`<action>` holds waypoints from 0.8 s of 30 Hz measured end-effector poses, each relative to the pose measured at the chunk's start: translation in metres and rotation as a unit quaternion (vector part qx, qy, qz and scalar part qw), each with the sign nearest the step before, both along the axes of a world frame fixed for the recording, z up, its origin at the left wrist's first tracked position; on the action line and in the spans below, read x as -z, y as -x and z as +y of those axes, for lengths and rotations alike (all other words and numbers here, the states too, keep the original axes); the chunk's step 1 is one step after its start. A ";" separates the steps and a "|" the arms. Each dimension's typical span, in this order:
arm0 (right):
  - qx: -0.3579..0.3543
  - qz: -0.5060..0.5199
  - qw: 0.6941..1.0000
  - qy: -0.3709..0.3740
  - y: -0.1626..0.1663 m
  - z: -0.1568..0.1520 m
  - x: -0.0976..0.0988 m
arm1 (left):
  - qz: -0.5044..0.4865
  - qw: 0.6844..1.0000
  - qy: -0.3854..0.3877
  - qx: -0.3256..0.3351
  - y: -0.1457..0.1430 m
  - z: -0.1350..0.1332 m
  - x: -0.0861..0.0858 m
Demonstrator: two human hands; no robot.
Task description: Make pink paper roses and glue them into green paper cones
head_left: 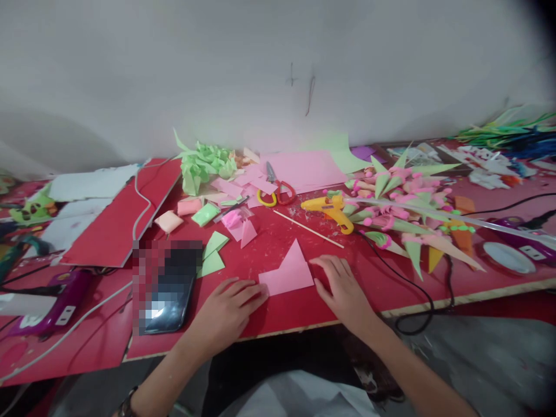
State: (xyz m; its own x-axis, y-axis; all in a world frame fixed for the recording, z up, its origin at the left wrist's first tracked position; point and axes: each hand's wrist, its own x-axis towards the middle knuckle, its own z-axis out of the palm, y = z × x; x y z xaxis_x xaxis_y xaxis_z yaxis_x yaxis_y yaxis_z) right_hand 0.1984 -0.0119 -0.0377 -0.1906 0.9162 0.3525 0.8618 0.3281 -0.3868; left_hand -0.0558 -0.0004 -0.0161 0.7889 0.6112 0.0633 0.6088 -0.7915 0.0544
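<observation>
A folded piece of pink paper lies before me on the red table, with one pointed corner standing up toward the wall. My left hand rests by its left end, fingers stretched out and the tips at the paper's edge. At the right side of the paper is my right hand, its thumb and fingers apart, close to or touching the edge. Neither hand grips anything that I can see. Just beyond the paper lie a thin wooden stick and a yellow glue gun.
Left stands a dark phone beside green paper pieces. Scissors lie near pink sheets and crumpled green paper. Pink and green paper cones pile up right, with a black cord hanging over the table edge.
</observation>
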 end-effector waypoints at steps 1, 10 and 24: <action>-0.014 -0.017 1.000 -0.017 0.002 -0.002 0.000 | 0.002 1.000 0.008 -0.004 0.000 -0.001 -0.001; -0.146 -0.119 0.982 -0.005 0.029 -0.013 -0.002 | -0.010 0.998 0.060 -0.036 -0.007 -0.004 -0.002; -0.064 -0.156 0.985 0.035 -0.003 0.000 -0.014 | -0.066 0.996 0.055 -0.024 -0.003 0.003 -0.002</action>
State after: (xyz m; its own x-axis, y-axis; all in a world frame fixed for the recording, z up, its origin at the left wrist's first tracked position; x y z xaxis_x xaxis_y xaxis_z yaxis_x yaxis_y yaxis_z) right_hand 0.2013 -0.0114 -0.0236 -0.3958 0.8974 0.1948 0.8954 0.4242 -0.1349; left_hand -0.0524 0.0024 -0.0136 0.7476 0.6573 0.0951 0.6276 -0.7461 0.2224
